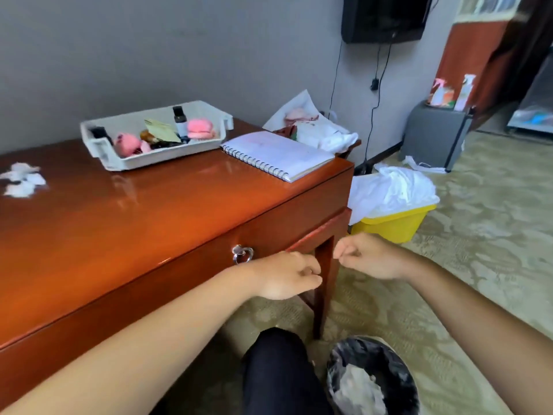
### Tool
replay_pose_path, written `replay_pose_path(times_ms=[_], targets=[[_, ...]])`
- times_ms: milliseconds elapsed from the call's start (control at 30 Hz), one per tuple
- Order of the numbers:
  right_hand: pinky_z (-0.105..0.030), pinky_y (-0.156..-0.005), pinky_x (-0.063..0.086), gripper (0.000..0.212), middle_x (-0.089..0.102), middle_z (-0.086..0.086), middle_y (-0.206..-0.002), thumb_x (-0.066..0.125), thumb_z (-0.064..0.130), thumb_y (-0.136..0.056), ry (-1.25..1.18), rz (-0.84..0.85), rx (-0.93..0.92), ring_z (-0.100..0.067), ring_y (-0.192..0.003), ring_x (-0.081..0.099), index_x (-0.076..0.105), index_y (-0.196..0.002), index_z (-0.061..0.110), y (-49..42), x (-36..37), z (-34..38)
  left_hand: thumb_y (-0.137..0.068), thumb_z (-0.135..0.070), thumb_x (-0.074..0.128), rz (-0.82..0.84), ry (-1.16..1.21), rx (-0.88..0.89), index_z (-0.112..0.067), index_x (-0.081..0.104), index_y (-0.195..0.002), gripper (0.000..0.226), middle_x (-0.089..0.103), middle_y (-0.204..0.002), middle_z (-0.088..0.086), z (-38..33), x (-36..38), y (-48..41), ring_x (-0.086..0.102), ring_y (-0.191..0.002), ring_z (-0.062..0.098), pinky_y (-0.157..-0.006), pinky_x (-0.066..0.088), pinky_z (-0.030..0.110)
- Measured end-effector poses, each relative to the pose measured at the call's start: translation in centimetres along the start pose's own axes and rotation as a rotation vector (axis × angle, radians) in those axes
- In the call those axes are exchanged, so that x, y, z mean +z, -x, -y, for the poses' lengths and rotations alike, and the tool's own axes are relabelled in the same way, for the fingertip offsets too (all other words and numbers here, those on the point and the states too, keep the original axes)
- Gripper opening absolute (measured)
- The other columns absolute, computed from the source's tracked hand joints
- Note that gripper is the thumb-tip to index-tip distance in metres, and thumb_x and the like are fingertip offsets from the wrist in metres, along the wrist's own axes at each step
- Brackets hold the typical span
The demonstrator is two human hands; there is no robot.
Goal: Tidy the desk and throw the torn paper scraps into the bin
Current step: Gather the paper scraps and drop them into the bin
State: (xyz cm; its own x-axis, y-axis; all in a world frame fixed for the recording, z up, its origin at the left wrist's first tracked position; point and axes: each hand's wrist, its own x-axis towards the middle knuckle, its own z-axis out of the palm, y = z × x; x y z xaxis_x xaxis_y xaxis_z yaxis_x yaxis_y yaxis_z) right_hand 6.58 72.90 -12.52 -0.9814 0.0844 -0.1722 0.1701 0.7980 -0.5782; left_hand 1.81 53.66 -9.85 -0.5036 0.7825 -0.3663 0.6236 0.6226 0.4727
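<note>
A small heap of torn white paper scraps (22,179) lies on the glossy red-brown desk (167,211) at its far left. On the floor at the bottom right stands a bin with a black liner (371,375), with white paper inside it. My left hand (287,275) hovers in front of the desk's right front corner, fingers curled, and no paper shows in it. My right hand (368,256) is just to its right, above the bin, curled into a loose fist with nothing visible in it.
A white tray (107,157) of small bottles and pink items and an open spiral notebook (278,154) sit on the desk. The drawer's ring handle (242,254) is near my left hand. A yellow tub with a white bag (392,223) stands beyond the desk, and a grey cabinet (434,136) farther back.
</note>
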Motion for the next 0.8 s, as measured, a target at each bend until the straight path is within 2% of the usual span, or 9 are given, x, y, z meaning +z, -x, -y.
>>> replay_pose_path(times_ms=[100,267,400,533,633,733,800], targets=[[-0.027,-0.083,0.050,0.017,0.064,0.010,-0.083,0.054,0.012,-0.089,0.027,-0.037,-0.128,-0.012,-0.086,0.062,0.068,-0.097,0.016,0.6,-1.0,5.4,-0.098,-0.040,0.041,-0.082,-0.056,0.012,-0.024,0.051,-0.130,0.037,0.059,-0.128,-0.002,0.4,-2.3,4.5,0.051,-0.121,0.019,-0.106,0.039,0.038],[-0.031,-0.083,0.054,0.019,0.071,-0.001,-0.089,0.054,0.009,-0.086,0.027,-0.095,-0.336,-0.015,-0.086,0.067,0.069,-0.094,0.016,1.2,-0.6,14.1,-0.097,-0.041,0.042,-0.191,-0.106,-0.036,-0.026,0.050,-0.129,0.037,0.055,-0.132,-0.003,2.3,-5.6,12.0,0.048,-0.124,0.017,-0.108,0.037,0.035],[-0.032,-0.082,0.055,0.019,0.071,-0.002,-0.087,0.055,0.010,-0.085,0.036,-0.090,-0.475,-0.014,-0.083,0.067,0.069,-0.089,0.022,0.5,1.5,20.1,-0.098,-0.040,0.040,-0.291,-0.120,-0.153,-0.026,0.048,-0.132,0.038,0.050,-0.139,-0.004,4.8,-7.0,17.3,0.046,-0.127,0.016,-0.108,0.036,0.032],[-0.031,-0.084,0.054,0.021,0.069,0.005,-0.091,0.053,0.016,-0.089,0.074,-0.031,-0.567,-0.009,-0.087,0.064,0.064,-0.087,0.033,-1.4,5.1,25.0,-0.098,-0.037,0.041,-0.404,-0.109,-0.284,-0.024,0.047,-0.133,0.038,0.047,-0.141,-0.003,8.5,-6.7,21.7,0.042,-0.130,0.016,-0.109,0.034,0.030],[-0.030,-0.094,0.049,0.017,0.064,0.007,-0.107,0.051,0.024,-0.093,0.077,0.049,-0.602,-0.009,-0.100,0.057,0.061,-0.102,0.035,-2.8,8.3,27.9,-0.097,-0.040,0.041,-0.548,-0.171,-0.470,-0.027,0.037,-0.140,0.045,0.030,-0.153,-0.001,12.1,-5.4,23.8,0.024,-0.142,0.020,-0.116,0.022,0.038],[-0.039,-0.108,0.037,0.032,0.054,0.007,-0.129,0.046,0.037,-0.095,0.130,0.099,-0.614,-0.015,-0.122,0.047,0.048,-0.127,0.033,-4.0,11.2,30.7,-0.095,-0.048,0.040,-0.675,-0.195,-0.677,-0.030,0.019,-0.149,0.061,0.011,-0.160,-0.001,15.7,-4.0,25.4,0.006,-0.148,0.022,-0.118,0.011,0.043],[-0.041,-0.114,0.027,0.041,0.044,0.007,-0.141,0.042,0.043,-0.095,0.199,0.106,-0.629,-0.017,-0.133,0.037,0.039,-0.135,0.034,-5.0,12.7,32.7,-0.094,-0.053,0.037,-0.729,-0.175,-0.778,-0.031,0.011,-0.150,0.066,0.004,-0.161,-0.001,18.0,-3.6,26.3,0.001,-0.149,0.022,-0.119,0.008,0.044]])
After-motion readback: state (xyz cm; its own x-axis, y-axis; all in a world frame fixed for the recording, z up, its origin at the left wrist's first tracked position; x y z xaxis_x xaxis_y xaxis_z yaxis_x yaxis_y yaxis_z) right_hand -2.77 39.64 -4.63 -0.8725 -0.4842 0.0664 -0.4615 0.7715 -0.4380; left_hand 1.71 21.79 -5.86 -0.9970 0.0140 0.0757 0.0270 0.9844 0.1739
